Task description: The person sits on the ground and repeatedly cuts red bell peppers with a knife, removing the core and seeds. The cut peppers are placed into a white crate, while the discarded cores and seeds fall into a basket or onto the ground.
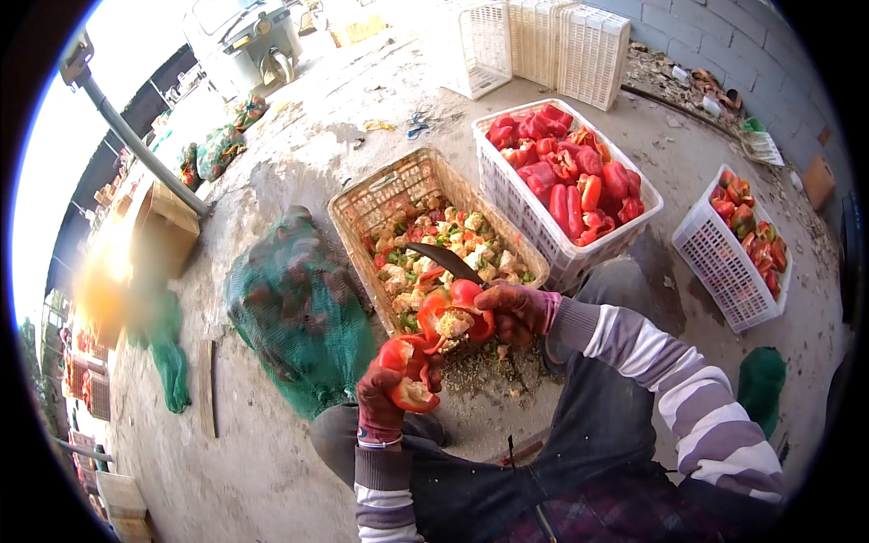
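My left hand (377,403), in a dark red glove, is closed around part of a cut-open red bell pepper (407,362). The pepper flesh reaches across toward my right hand, with a pale seed core (454,324) showing in the middle. My gloved right hand (518,310) is closed on a knife (444,260) with a dark curved blade pointing left, and its fingers are against the pepper's right side; the knife's handle is hidden in the grip. Just beyond both hands is a tan plastic crate (380,195) holding pale seed cores with green and red scraps.
A white crate (588,258) of red peppers stands right of the tan one. A smaller white crate (724,285) holds more peppers. A filled green mesh sack (294,308) lies at left. White crates (593,56) stand at the back. Seeds litter the floor.
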Demonstrator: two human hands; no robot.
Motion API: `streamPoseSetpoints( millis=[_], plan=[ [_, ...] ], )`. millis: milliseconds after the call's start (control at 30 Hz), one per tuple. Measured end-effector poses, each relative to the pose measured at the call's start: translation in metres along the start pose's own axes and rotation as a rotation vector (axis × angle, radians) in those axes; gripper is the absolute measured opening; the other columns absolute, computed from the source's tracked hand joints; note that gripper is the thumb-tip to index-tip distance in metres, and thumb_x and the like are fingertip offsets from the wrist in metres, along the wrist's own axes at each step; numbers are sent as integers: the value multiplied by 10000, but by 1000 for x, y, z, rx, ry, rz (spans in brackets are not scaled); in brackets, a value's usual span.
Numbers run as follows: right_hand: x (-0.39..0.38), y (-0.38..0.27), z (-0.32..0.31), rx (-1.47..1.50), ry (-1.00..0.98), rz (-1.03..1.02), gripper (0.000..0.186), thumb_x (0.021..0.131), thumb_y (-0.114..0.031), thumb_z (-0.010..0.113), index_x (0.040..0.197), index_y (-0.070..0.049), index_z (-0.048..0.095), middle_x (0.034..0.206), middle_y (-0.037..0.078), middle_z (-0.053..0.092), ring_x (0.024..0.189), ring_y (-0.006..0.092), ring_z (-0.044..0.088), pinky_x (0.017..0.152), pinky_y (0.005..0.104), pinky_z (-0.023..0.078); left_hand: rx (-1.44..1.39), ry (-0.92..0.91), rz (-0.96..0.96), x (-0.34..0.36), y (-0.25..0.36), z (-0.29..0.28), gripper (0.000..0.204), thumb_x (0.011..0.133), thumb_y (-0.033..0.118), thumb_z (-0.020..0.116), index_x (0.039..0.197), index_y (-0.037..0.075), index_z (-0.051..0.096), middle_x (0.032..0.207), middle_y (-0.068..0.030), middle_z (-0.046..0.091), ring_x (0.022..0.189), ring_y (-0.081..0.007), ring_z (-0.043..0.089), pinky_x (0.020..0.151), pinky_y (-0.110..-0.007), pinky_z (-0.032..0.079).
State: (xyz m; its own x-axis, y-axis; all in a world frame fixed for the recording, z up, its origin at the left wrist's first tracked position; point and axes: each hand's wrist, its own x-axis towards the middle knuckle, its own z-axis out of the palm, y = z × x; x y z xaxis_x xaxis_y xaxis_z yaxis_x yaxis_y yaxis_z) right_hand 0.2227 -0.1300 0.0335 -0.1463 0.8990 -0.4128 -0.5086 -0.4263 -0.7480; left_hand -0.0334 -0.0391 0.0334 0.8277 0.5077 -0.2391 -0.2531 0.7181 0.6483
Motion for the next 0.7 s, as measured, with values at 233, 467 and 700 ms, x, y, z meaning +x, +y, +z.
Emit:
streamPoseSetpoints(
  millis=[233, 467, 700],
  plan=[
    [1, 1, 15, 247, -17, -155, 347, 816, -452, 646, 898, -118, 605, 599, -42, 508, 446, 43, 392, 431, 202, 348, -282, -103, 86, 10, -2, 6, 717, 689, 319, 608, 1264, -67, 426, 1065, -256, 575, 811, -351, 631, 708, -443, 540],
    [-15, -41, -26, 548, 5, -584, 373, 848, -446, 616, 921, -83, 575, 577, -62, 454, 424, 21, 351, 404, 192, 333, -8, -46, 211, 17, -2, 5, 705, 755, 380, 630, 1301, -9, 413, 1069, -170, 563, 803, -250, 591, 667, -354, 530],
    [-42, -35, -33, 368, 232, -615, 344, 798, -428, 675, 890, -118, 557, 614, -19, 482, 444, 83, 398, 444, 229, 352, 253, 226, 169, 74, -15, 11, 551, 873, 405, 613, 1225, 6, 469, 1059, -100, 578, 901, -211, 591, 752, -326, 515]
  ],
)
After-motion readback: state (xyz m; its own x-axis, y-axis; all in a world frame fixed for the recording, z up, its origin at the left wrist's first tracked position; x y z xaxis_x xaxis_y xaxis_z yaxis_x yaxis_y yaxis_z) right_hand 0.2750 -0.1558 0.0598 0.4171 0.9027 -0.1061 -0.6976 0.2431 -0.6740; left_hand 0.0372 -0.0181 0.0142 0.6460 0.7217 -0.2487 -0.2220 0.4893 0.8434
